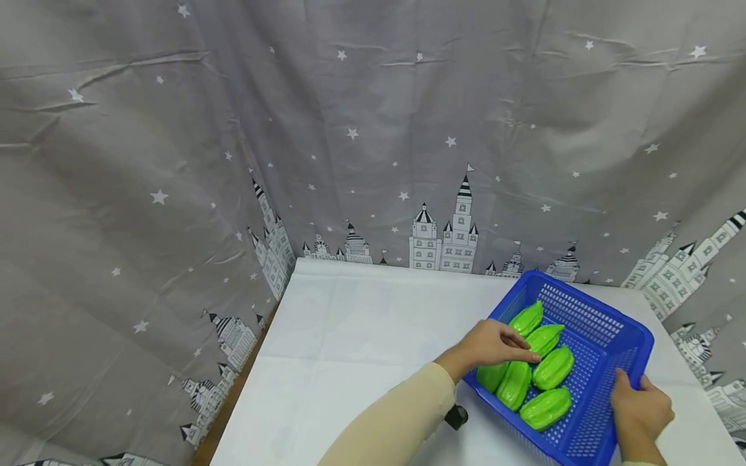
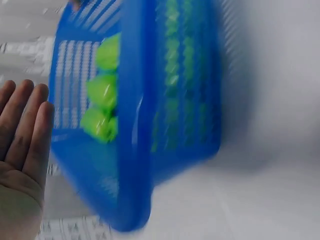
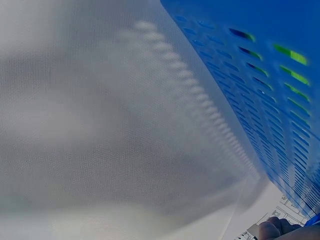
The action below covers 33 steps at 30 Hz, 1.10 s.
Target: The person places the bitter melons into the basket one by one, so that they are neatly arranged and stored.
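A blue plastic basket point(image 1: 626, 323) with perforated walls stands on the white-covered table, holding several bright green ridged fruits point(image 1: 553, 367) that look like star fruits, mostly along its left side. Over these fruits hovers my left hand point(image 1: 497, 344), nothing in its grasp; the left wrist view shows its fingers point(image 2: 35, 135) straight. My right hand point(image 1: 641, 408) grips the basket's right rim, thumb on the inner side. Part of that hand point(image 3: 280, 229) appears at the bottom corner of the right wrist view, beside the basket's outer wall point(image 3: 260, 95).
The white cloth point(image 1: 350, 362) covers the table to the left of the basket. A grey curtain point(image 1: 373, 142) printed with castles and stars hangs behind and at both sides. Below my left sleeve point(image 1: 402, 408) a small black object point(image 1: 456, 416) shows.
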Available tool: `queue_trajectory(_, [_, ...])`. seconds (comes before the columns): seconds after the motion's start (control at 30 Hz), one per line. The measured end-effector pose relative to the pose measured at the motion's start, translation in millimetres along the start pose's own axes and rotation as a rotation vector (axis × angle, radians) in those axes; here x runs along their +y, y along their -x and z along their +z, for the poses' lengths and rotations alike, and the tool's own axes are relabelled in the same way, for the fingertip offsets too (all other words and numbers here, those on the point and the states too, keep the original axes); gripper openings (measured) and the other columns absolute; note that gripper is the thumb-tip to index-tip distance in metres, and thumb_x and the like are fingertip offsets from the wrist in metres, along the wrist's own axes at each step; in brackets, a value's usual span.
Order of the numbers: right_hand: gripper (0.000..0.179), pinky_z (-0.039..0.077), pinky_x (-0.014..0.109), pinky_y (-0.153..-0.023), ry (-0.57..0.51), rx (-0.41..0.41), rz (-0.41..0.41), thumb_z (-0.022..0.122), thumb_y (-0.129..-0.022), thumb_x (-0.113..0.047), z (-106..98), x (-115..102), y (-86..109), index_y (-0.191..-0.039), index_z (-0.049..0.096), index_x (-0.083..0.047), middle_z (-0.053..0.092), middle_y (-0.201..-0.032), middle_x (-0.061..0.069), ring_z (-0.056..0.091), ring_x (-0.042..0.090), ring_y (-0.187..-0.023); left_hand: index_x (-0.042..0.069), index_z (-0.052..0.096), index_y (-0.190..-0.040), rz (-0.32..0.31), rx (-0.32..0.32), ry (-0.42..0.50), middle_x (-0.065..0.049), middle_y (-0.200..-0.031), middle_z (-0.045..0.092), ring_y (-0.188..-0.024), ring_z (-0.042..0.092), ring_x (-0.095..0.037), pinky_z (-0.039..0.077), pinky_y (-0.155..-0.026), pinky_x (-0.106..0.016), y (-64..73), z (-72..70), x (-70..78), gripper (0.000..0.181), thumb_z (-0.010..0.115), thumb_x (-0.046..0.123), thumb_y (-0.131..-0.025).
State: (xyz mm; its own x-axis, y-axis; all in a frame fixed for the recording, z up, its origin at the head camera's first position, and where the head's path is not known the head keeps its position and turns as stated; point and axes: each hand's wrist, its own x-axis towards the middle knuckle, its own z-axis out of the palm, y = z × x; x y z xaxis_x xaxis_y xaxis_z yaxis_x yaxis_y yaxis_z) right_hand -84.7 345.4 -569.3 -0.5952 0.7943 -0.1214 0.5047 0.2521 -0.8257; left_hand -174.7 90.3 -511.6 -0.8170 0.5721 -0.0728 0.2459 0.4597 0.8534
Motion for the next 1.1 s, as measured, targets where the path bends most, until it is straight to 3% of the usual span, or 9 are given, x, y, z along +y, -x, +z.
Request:
queue_trajectory(0.23, [0.059, 0.026, 0.052, -0.115, -0.016, 0.005, -0.003, 0.055, -0.099, -0.032, -1.0, 0.3, -0.6, -0.141, 0.046, 0.007, 0.042, -0.138, 0.035, 0.038, 0.054, -0.132, 0.022, 0.08, -0.098, 0.038, 0.12, 0.103, 0.017, -0.084, 0.07, -0.082, 0.065, -0.001, 0.054, -0.074, -0.025, -3.9, -50.8, -21.9, 0.027, 0.081, 0.046, -0.084])
queue_trajectory(0.43, [0.059, 0.025, 0.052, -0.115, -0.009, 0.001, -0.007, 0.055, -0.099, -0.033, 0.5, 3.6, -1.5, -0.141, 0.045, 0.007, 0.04, -0.139, 0.035, 0.037, 0.056, -0.132, 0.023, 0.079, -0.104, 0.049, 0.244, 0.179, 0.015, -0.095, 0.073, -0.091, 0.068, -0.004, 0.055, -0.081, -0.031, 2.2, -96.8, -47.1, 0.032, 0.077, 0.05, -0.086])
queue_trajectory(0.6, [0.062, 0.024, 0.053, -0.116, -0.002, -0.007, -0.008, 0.054, -0.1, -0.034, 1.8, 4.3, -2.1, -0.143, 0.04, 0.008, 0.037, -0.141, 0.035, 0.035, 0.057, -0.132, 0.018, 0.076, -0.115, 0.06, 0.398, 0.237, 0.008, -0.109, 0.074, -0.103, 0.068, -0.01, 0.055, -0.09, -0.035, 15.0, -132.3, -68.5, 0.04, 0.076, 0.048, -0.088])
queue_trajectory(0.73, [0.063, 0.024, 0.052, -0.116, 0.006, -0.01, -0.006, 0.054, -0.1, -0.034, 1.4, 3.5, -1.8, -0.144, 0.038, 0.009, 0.036, -0.141, 0.035, 0.035, 0.057, -0.132, 0.014, 0.072, -0.124, 0.041, 0.538, 0.256, 0.002, -0.124, 0.07, -0.118, 0.063, -0.018, 0.051, -0.098, -0.037, 26.7, -151.8, -83.3, 0.051, 0.077, 0.049, -0.087])
queue_trajectory(0.83, [0.064, 0.023, 0.052, -0.116, 0.013, -0.016, -0.01, 0.053, -0.1, -0.034, -0.1, 2.6, -2.3, -0.144, 0.037, 0.009, 0.035, -0.142, 0.035, 0.034, 0.057, -0.133, 0.017, 0.065, -0.136, 0.01, 0.614, 0.217, 0.0, -0.141, 0.059, -0.134, 0.051, -0.023, 0.041, -0.109, -0.043, 33.7, -159.7, -89.7, 0.066, 0.076, 0.055, -0.085])
queue_trajectory(0.93, [0.063, 0.024, 0.055, -0.115, 0.042, -0.026, -0.038, 0.051, -0.101, -0.033, -1.2, 1.8, -2.8, -0.144, 0.036, 0.012, 0.035, -0.141, 0.037, 0.035, 0.059, -0.131, 0.022, 0.051, -0.15, -0.007, 0.642, 0.12, 0.005, -0.157, 0.04, -0.147, 0.03, -0.021, 0.026, -0.117, -0.047, 39.1, -163.6, -92.8, 0.082, 0.074, 0.063, -0.082])
queue_trajectory(1.1, [0.062, 0.022, 0.057, -0.115, 0.153, -0.03, -0.181, 0.046, -0.104, -0.025, -0.6, -2.8, -4.5, -0.148, 0.028, 0.015, 0.03, -0.148, 0.038, 0.031, 0.056, -0.136, 0.019, 0.032, -0.159, 0.069, 0.633, -0.114, 0.009, -0.163, 0.021, -0.151, 0.006, -0.009, 0.007, -0.122, -0.043, 45.0, -166.5, -92.9, 0.096, 0.069, 0.067, -0.084])
